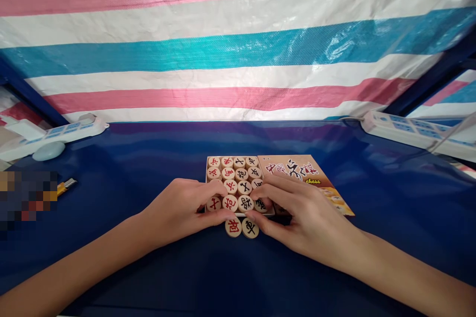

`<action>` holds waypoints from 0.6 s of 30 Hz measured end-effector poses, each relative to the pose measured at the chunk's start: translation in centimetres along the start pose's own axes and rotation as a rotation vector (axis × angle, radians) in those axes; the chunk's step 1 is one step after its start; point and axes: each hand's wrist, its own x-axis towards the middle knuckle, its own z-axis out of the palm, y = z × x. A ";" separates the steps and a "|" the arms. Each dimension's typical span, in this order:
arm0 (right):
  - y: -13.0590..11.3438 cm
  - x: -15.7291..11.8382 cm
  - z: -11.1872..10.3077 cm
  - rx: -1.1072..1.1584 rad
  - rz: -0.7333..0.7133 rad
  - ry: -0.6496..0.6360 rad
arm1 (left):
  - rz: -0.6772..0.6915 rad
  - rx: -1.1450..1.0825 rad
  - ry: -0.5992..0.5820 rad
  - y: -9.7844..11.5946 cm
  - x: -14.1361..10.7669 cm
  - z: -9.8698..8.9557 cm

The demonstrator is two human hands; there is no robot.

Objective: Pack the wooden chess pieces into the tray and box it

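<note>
A shallow white-edged box [207, 171] holds several rows of round wooden Chinese chess pieces, marked with red or black characters. At its near edge, the thumb and index finger of my left hand [189, 208] close around a red-marked chess piece [229, 203]. Beside it, my right hand [297, 205] pinches a black-marked chess piece [246, 203]; its other fingers hang over the box's right side. Just in front of the box, a red chess piece [233, 228] and a black chess piece [250, 228] lie side by side, near my thumbs. My right fingers partly cover some right-hand pieces.
The printed chess box lid [327, 178] lies right of the pieces on the dark blue table [178, 277]. White power strips [74, 131] stand at both back corners. A pale computer mouse [49, 151] and a yellow cutter [66, 186] lie left. Striped sheeting [238, 54] hangs behind.
</note>
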 end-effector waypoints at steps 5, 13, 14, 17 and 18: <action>0.0 0.0 0.1 0.022 0.017 -0.012 | -0.010 0.019 -0.015 0.0 0.0 -0.1; -0.2 0.0 0.2 0.009 0.028 -0.005 | -0.040 0.161 0.082 0.4 -0.3 0.3; -0.2 0.0 0.1 0.009 0.031 -0.001 | -0.051 0.156 0.078 0.4 -0.3 0.3; -0.2 0.1 0.2 -0.007 0.037 0.001 | -0.075 0.141 0.056 0.5 -0.2 0.4; -0.2 0.1 0.2 -0.016 0.039 0.001 | -0.079 0.142 0.055 0.5 -0.1 0.4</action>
